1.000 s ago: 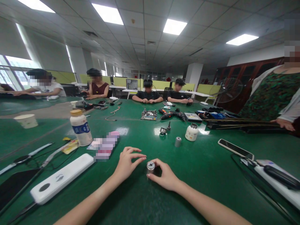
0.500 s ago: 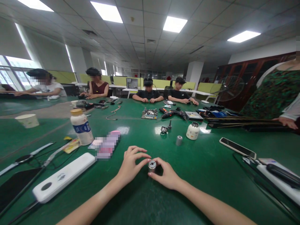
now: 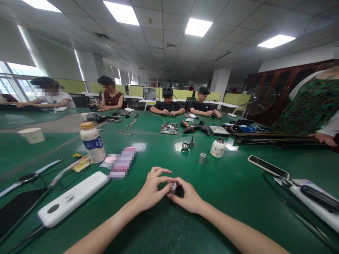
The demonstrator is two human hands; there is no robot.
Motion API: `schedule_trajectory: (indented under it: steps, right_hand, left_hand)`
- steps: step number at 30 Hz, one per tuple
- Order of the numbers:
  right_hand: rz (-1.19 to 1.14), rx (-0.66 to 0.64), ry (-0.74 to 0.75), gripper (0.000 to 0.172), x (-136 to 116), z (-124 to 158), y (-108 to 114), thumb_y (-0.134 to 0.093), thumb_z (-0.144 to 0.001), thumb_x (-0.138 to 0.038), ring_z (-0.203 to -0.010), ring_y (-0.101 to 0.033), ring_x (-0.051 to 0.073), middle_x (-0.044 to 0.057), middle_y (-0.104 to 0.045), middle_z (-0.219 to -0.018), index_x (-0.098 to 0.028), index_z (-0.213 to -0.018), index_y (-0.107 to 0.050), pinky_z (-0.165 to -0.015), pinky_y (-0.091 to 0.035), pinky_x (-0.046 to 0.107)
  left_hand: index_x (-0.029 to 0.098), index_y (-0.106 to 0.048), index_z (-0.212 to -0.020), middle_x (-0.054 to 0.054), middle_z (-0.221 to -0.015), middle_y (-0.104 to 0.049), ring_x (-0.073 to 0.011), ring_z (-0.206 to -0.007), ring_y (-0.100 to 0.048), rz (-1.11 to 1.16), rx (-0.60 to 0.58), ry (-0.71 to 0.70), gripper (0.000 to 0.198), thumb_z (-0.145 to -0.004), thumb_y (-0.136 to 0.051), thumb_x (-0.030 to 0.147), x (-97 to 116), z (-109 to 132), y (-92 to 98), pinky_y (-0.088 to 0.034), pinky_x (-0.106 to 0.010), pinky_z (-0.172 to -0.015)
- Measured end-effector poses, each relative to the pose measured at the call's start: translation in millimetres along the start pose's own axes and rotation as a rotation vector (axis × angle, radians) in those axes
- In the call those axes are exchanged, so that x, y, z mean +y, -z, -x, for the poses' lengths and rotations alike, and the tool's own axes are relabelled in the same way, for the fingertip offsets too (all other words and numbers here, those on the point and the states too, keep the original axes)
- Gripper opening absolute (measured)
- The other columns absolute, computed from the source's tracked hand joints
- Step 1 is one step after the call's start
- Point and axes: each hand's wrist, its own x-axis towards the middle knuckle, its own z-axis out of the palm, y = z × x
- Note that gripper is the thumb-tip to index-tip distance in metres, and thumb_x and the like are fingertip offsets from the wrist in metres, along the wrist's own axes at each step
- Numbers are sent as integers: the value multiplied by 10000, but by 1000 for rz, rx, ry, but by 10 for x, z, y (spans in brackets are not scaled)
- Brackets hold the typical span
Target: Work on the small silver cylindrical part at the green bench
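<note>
A small silver metal cylinder (image 3: 173, 187) stands on the green table, between my two hands. My right hand (image 3: 188, 196) grips it from the right with thumb and forefinger. From the left, the thumb and forefinger of my left hand (image 3: 153, 186) close on its top and side and partly cover it; the other fingers are bent above. A second silver cylinder (image 3: 202, 158) stands farther off to the right, beside a white jar with a face on it (image 3: 218, 147).
A white power strip (image 3: 74, 199), a bottle (image 3: 92, 143) and a paper cup (image 3: 31, 135) are at left. At right lies a phone (image 3: 268, 167). Farther back are a circuit board (image 3: 168, 128) and power drills (image 3: 194, 127). Several people sit across the table; one stands at right.
My left hand has moved slightly right and its thumb and forefinger now close over the cylinder, hiding more of it. My right hand has barely moved.
</note>
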Motion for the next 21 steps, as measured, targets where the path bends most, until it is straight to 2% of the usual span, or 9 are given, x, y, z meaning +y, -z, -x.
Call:
schedule_trajectory:
  steps: [3, 8, 15, 21]
  right_hand:
    - [-13, 0, -2, 298, 10, -3, -10, -703, -747, -242, -848, -598, 178, 8, -653, -925, -202, -1014, -577, -776, -452, 292]
    - [-4, -3, 5, 282, -1, -1, -12, -700, -746, -229, -835, -593, 171, 0, -647, -913, -208, -1002, -583, -764, -451, 282]
    - [-5, 1, 8, 286, -24, 4, 0, -697, -745, -219, -848, -592, 170, 3, -648, -927, -207, -1008, -584, -779, -451, 282]
    - [13, -1, 2, 317, -19, 11, 7, -708, -745, -246, -859, -597, 177, 7, -655, -932, -213, -1036, -588, -792, -456, 293]
  left_hand:
    - [310, -658, -1131, -38, -1180, -603, -244, -1139, -443, -1, 40, 20, 263, -878, -586, 332, 17, 10, -6, -363, -456, -997]
    - [309, -725, -931, -36, -1139, -606, -273, -1129, -445, -51, 47, 70, 157, -852, -619, 394, 7, 18, -22, -366, -492, -972]
    - [309, -720, -942, -28, -1153, -603, -248, -1117, -450, -25, 33, 33, 179, -907, -548, 340, 1, 25, -43, -384, -455, -967]
    - [259, -725, -899, -43, -1022, -655, -237, -1043, -486, -16, 150, 56, 175, -890, -571, 339, -19, -47, 49, -391, -429, -947]
